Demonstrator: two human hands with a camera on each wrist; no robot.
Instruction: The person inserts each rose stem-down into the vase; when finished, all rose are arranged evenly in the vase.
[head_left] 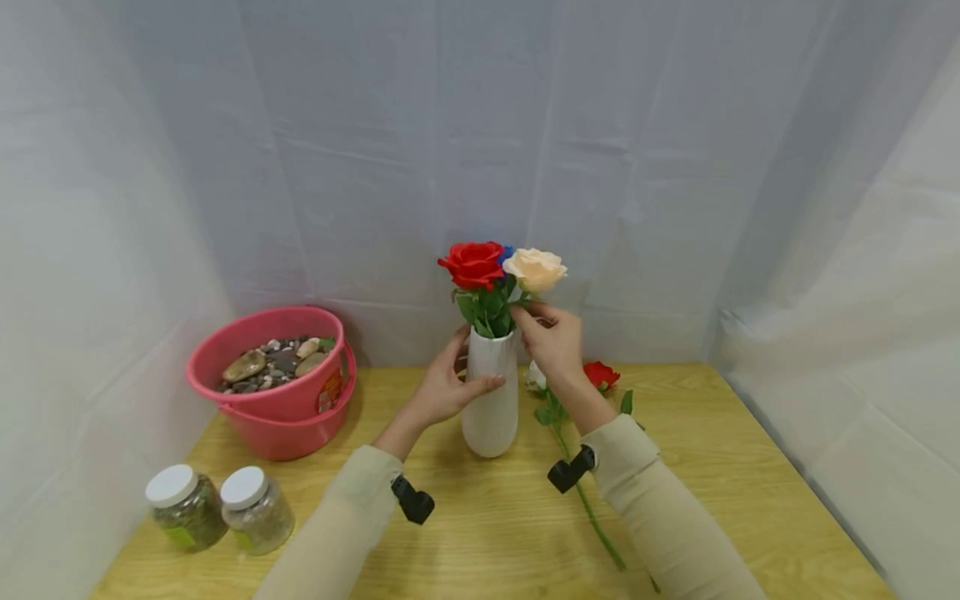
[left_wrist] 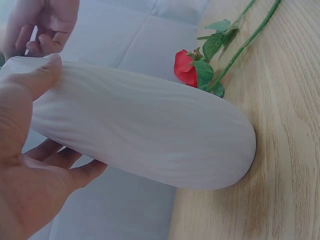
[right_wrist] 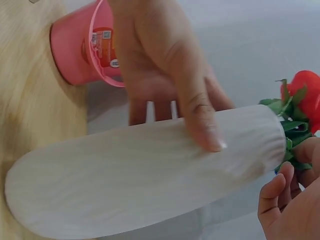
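Note:
A tall white vase [head_left: 491, 408] stands upright on the table, holding a red rose [head_left: 474, 265] and a blue flower [head_left: 507, 254] half hidden behind it. My left hand [head_left: 450, 385] grips the vase's upper part, thumb across the front and fingers around the far side. Just above the rim, my right hand [head_left: 553, 337] pinches the peach rose [head_left: 536, 269] below its bloom. Its lower stem is hidden, apparently inside the vase. In the right wrist view, the right fingertips [right_wrist: 287, 172] are among green leaves [right_wrist: 295, 130] at the vase mouth.
A pink bucket [head_left: 281, 433] of stones [head_left: 285, 362] stands at the back left. Two white-lidded jars [head_left: 187, 512] are at the front left. Right of the vase lie a white rose [head_left: 536, 377] and another red rose [head_left: 602, 374], partly behind my right arm.

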